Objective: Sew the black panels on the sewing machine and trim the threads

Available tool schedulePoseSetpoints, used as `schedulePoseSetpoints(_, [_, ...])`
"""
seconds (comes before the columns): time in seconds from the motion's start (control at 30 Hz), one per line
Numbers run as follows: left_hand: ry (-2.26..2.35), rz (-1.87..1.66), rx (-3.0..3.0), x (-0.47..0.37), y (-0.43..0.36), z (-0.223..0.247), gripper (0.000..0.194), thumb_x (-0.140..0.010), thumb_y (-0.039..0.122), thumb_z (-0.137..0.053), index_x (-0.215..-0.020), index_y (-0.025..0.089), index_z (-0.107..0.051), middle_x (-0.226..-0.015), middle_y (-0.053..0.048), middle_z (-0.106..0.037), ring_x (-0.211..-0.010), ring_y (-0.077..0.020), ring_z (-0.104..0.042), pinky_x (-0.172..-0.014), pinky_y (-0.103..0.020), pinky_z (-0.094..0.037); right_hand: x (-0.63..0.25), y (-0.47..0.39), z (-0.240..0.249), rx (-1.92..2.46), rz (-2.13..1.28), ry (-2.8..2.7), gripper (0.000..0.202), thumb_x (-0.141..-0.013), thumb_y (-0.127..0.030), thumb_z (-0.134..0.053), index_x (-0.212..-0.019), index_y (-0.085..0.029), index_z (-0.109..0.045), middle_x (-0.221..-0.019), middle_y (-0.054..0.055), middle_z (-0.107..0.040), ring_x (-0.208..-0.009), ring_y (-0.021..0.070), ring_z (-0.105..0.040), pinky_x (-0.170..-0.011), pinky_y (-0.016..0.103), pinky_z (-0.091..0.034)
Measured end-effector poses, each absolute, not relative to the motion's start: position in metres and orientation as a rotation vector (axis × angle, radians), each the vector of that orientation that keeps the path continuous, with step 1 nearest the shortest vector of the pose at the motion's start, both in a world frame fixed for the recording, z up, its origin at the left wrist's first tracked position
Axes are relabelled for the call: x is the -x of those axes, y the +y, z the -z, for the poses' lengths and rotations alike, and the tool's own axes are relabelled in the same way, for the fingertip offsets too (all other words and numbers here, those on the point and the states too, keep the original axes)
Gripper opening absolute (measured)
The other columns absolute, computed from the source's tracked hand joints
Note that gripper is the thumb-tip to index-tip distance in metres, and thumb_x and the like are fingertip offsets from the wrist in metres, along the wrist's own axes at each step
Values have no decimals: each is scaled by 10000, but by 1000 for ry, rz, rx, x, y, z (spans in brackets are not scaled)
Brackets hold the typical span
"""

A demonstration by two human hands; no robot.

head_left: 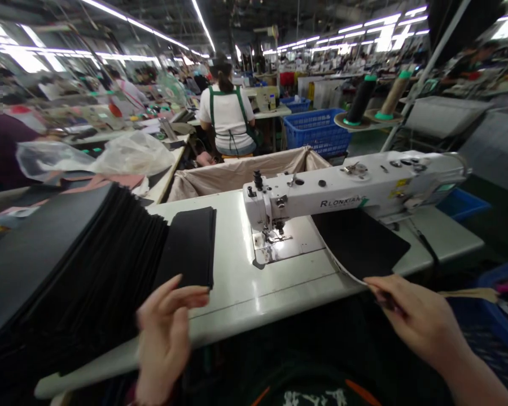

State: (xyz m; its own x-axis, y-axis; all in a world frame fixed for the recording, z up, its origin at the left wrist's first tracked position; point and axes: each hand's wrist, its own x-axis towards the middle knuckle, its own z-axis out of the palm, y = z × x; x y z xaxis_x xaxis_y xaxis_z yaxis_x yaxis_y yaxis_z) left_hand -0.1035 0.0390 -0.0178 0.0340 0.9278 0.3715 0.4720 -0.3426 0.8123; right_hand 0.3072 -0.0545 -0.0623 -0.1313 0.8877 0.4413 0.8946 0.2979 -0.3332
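Observation:
My right hand [410, 313] pinches the near corner of a black panel [359, 242], which lies on the table to the right of the needle, partly under the machine's arm. My left hand [167, 324] is raised at the table's front edge, its fingers apart and slightly blurred, holding nothing. Just beyond it sits a small stack of black pieces [190, 242]. A tall stack of large black panels [68, 254] stands at the left. The white sewing machine [351, 189] has its lit needle area above a metal plate [296, 242] in the middle.
Behind the table is a beige cloth-lined bin [237, 177]. Two thread cones [362, 101] stand at the upper right, near a blue basket [313, 129]. Clear plastic [131, 155] lies at the left. A person [228, 113] sits ahead, facing away. Another blue basket [486, 321] is at the lower right.

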Motion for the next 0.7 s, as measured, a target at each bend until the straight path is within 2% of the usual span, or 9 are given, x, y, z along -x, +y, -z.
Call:
schedulePoseSetpoints(0.1, [1136, -722, -1368, 27, 42, 47, 645, -985, 493, -356, -1501, 308, -14, -1061, -108, -663, -866, -223, -682, -722, -418, -585, -245, -53, 43, 1323, -249, -2180, 393, -837, -62, -395, -1187, -187, -525, -917, 59, -650, -718, 183, -587, -639, 310, -411])
schedulePoseSetpoints(0.2, [998, -537, -1348, -17, 49, 66, 862, -938, 393, -532, -1501, 333, 118, -1028, -70, -665, -876, -202, -668, -727, -366, -570, -195, -46, 46, 1107, -463, -2335, 320, -815, -90, -453, -1098, -180, -573, -891, 48, -643, -725, 199, -569, -600, 309, -367])
schedulePoseSetpoints(0.27, [989, -488, -1485, -20, 52, 74, 846, -908, 277, -571, -1522, 321, 9, -989, -47, -671, -872, -194, -656, -798, -385, -553, -178, -40, 53, 981, -653, -2366, 284, -829, -127, -515, -1093, -201, -590, -912, 25, -651, -755, 185, -581, -623, 290, -374])
schedulePoseSetpoints(0.33, [1015, -468, -1636, -5, 52, 78, 711, -898, 192, -533, -1510, 317, -195, -1169, -69, -636, -1078, -222, -605, -992, -450, -469, -173, -31, 59, 843, -898, -2326, 241, -875, -213, -578, -1115, -225, -601, -926, 2, -660, -761, 149, -596, -647, 250, -394])
schedulePoseSetpoints(0.4, [1090, -469, -1717, 21, 48, 81, 605, -906, 173, -484, -1468, 323, -320, -1428, -44, -468, -1333, -227, -414, -1156, -464, -290, -175, -15, 65, 755, -1085, -2220, 233, -926, -328, -578, -1138, -232, -606, -932, -5, -665, -761, 118, -608, -667, 211, -419])
schedulePoseSetpoints(0.47, [1234, -460, -1732, 51, 42, 81, 553, -933, 209, -446, -1461, 324, -326, -1526, -4, -334, -1419, -205, -278, -1200, -451, -186, -179, 10, 73, 836, -1078, -2131, 260, -969, -371, -511, -1170, -228, -594, -1000, 14, -670, -833, 121, -625, -733, 207, -452])
schedulePoseSetpoints(0.57, [1482, -412, -1780, 84, 35, 79, 529, -962, 294, -417, -1474, 303, -285, -1486, -42, -391, -1376, -225, -362, -1161, -463, -278, -183, 58, 90, 1226, -742, -2142, 314, -984, -284, -442, -1284, -232, -522, -1309, 56, -581, -1096, 196, -593, -888, 301, -474])
schedulePoseSetpoints(0.63, [1665, -316, -1905, 93, 36, 76, 537, -962, 353, -426, -1477, 285, -290, -1346, -92, -519, -1242, -277, -509, -1050, -492, -417, -183, 87, 103, 1451, -552, -2206, 387, -977, -263, -424, -1363, -255, -448, -1446, 42, -465, -1135, 238, -586, -881, 356, -501])
schedulePoseSetpoints(0.7, [1849, -205, -2096, 91, 42, 74, 541, -945, 399, -459, -1456, 253, -355, -1159, -123, -590, -1064, -319, -598, -902, -507, -501, -181, 106, 114, 1573, -443, -2257, 432, -976, -270, -412, -1408, -281, -394, -1482, 17, -417, -1102, 253, -610, -829, 375, -531])
